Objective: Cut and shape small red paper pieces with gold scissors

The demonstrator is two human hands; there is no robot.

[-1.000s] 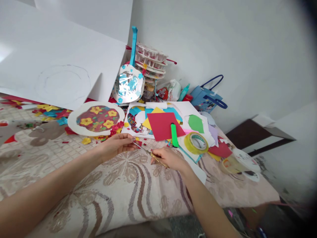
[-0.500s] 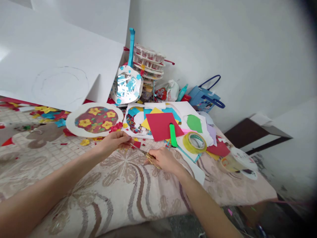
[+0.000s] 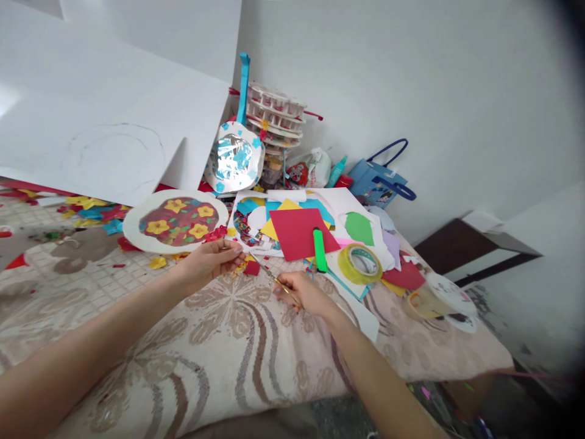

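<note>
My right hand is closed around the gold-coloured handles of a pair of scissors. Their slim blades point up and left, and the tips reach close to the fingertips of my left hand. The fingers of that left hand are curled together in a pinch; whatever they hold is too small or too hidden to make out. Beneath and beside the fingertips, a small red paper square lies among yellow scraps. A cluster of red paper flowers sits just behind the left hand.
An oval white-rimmed panel with yellow paper flowers lies left. Behind my right hand are a red paper sheet, a green cutter and a yellow tape roll. Large white board stands at back left; a blue bag stands behind.
The scissors have turned, showing their handles more edge-on, and my right hand has shifted slightly right. My left hand's fingers have rotated a little, with the fingers showing more below.
</note>
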